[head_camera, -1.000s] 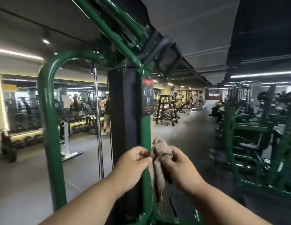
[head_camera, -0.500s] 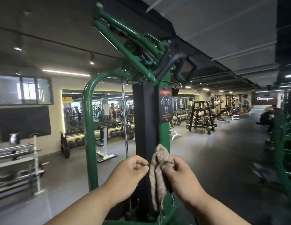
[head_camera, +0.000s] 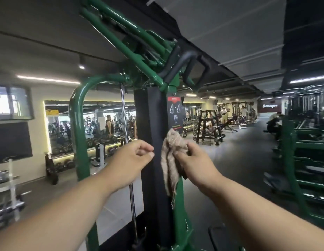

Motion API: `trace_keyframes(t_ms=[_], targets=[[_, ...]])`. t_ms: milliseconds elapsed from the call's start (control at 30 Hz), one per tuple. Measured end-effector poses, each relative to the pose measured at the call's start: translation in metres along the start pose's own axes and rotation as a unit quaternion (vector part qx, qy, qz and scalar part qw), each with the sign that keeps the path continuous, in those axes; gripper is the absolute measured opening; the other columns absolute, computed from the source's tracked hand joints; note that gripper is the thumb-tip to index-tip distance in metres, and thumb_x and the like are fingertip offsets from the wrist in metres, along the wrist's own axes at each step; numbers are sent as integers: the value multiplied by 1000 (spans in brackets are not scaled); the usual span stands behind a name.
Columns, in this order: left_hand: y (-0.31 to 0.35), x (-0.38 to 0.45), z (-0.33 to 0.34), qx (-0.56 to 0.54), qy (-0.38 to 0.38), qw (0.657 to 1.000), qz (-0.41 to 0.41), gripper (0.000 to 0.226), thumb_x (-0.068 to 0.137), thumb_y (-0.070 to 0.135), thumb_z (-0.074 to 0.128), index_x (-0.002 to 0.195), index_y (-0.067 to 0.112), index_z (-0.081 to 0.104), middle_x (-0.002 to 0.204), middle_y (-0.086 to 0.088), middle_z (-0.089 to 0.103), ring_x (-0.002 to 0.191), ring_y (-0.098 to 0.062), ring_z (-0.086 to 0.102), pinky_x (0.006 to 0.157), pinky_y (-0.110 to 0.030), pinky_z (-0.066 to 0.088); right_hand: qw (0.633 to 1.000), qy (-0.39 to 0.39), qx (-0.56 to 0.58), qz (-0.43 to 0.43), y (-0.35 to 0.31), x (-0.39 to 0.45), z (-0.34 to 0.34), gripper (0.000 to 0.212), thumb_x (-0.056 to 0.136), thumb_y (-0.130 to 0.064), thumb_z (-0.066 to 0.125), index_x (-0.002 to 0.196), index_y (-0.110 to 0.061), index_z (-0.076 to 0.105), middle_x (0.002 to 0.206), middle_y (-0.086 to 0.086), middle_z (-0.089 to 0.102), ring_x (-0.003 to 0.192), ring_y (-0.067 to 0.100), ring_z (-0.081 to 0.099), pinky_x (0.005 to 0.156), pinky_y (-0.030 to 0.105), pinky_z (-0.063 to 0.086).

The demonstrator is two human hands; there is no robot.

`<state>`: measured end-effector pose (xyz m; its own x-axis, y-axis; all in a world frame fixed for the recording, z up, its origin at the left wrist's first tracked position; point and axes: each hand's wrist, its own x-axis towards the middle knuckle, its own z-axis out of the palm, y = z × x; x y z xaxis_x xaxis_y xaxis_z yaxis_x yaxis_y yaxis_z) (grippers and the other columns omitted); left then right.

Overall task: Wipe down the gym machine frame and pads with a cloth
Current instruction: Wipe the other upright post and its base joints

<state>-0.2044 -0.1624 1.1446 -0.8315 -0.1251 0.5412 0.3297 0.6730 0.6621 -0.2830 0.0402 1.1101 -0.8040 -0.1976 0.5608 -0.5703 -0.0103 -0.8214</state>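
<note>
We stand before the green gym machine frame [head_camera: 79, 142], both arms raised to chest height; our right hand [head_camera: 195, 162] pinches a brown-beige cloth [head_camera: 171, 160] between thumb and curled fingers, bunched at the top with its loose end hanging down beside the green upright [head_camera: 178, 205]; the grip looks chosen, in our judgement, to gather a wad thick enough to press against the metal. Our left hand [head_camera: 130, 160] hovers just beside the cloth, apart from it, fingers loosely curled and holding nothing; it seems poised either to reshape the rag or to steady us against the frame. The cloth sits just below the instruction placard [head_camera: 174, 115] and in front of the black shroud [head_camera: 150, 142] covering the weight stack; whether it touches the upright we cannot tell. Overhead, black-sleeved handles [head_camera: 186, 66] and angled green arms [head_camera: 121, 33] crowd the top of the machine and would need a higher reach; a chrome guide rod [head_camera: 126, 142] runs down behind our left hand, narrowing the gap there. Beyond, mirrors [head_camera: 103, 124], dumbbell racks [head_camera: 65, 163], other green machines [head_camera: 302, 151] and several gym-goers fill the floor, well apart from us.
</note>
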Motion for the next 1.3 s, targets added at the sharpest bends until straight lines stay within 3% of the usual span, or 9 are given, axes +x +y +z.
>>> trace_keyframes(t_ms=[133, 333, 433, 533, 600, 767, 900, 1067, 1300], targets=[[-23, 55, -19, 11, 7, 998, 57, 8, 98, 31, 73, 106, 32, 72, 98, 9, 75, 91, -7, 70, 81, -27, 52, 999, 25, -8, -22, 3, 44, 28, 17, 93, -23, 64, 103, -36, 70, 80, -10, 71, 71, 9, 61, 67, 30, 44], [-61, 146, -47, 34, -4, 990, 134, 11, 96, 31, 72, 107, 32, 73, 96, 14, 73, 87, -3, 67, 83, -26, 53, 995, 84, -23, -41, -1, 113, 78, 11, 93, -23, 63, 101, -25, 70, 91, 10, 75, 75, 18, 66, 68, 35, 49], [-73, 183, -66, 48, -9, 985, 168, 11, 97, 33, 71, 108, 34, 72, 96, 17, 71, 88, 1, 65, 84, -25, 53, 987, 135, -58, -72, -10, 147, 95, 14, 89, -21, 61, 99, -26, 70, 80, -5, 73, 70, 13, 64, 65, 34, 48], [-83, 211, -84, 63, -9, 979, 196, 15, 97, 36, 71, 112, 36, 71, 97, 19, 71, 90, 4, 64, 87, -27, 55, 973, 180, -112, -90, -21, 169, 109, 21, 91, -18, 62, 105, -31, 71, 89, -11, 76, 80, 7, 71, 73, 32, 58], [-87, 223, -93, 55, -7, 976, 209, 16, 97, 35, 71, 114, 35, 71, 99, 19, 71, 92, 3, 65, 89, -27, 56, 964, 206, -132, -102, -25, 180, 114, 25, 91, -19, 62, 109, -34, 70, 90, -13, 76, 79, 4, 70, 71, 29, 56], [-102, 233, -97, 17, -33, 977, 210, 21, 97, 37, 71, 118, 34, 71, 102, 16, 72, 97, 0, 66, 92, -31, 57, 959, 218, -151, -98, -24, 185, 124, 22, 92, -15, 62, 106, -30, 71, 83, -10, 73, 63, 3, 60, 57, 23, 44], [-117, 228, -79, 21, -61, 975, 214, 22, 96, 38, 72, 118, 35, 70, 103, 19, 71, 97, 4, 65, 95, -28, 55, 956, 208, -182, -94, -10, 171, 124, 25, 94, -13, 62, 103, -35, 70, 83, -18, 73, 66, -5, 61, 62, 17, 45], [-130, 218, -52, 7, -88, 977, 193, 17, 96, 40, 72, 113, 37, 70, 98, 19, 71, 89, 10, 63, 82, -17, 48, 954, 220, -191, -69, 10, 152, 104, 24, 96, -14, 63, 105, -36, 70, 78, -22, 71, 59, -5, 59, 60, 21, 43], [-133, 189, -15, 4, -112, 982, 155, 12, 95, 40, 72, 107, 39, 70, 92, 23, 70, 83, 3, 65, 79, -22, 51, 959, 217, -183, -16, 29, 109, 64, 21, 98, -19, 64, 109, -35, 70, 94, -13, 77, 87, 7, 73, 77, 29, 57]])
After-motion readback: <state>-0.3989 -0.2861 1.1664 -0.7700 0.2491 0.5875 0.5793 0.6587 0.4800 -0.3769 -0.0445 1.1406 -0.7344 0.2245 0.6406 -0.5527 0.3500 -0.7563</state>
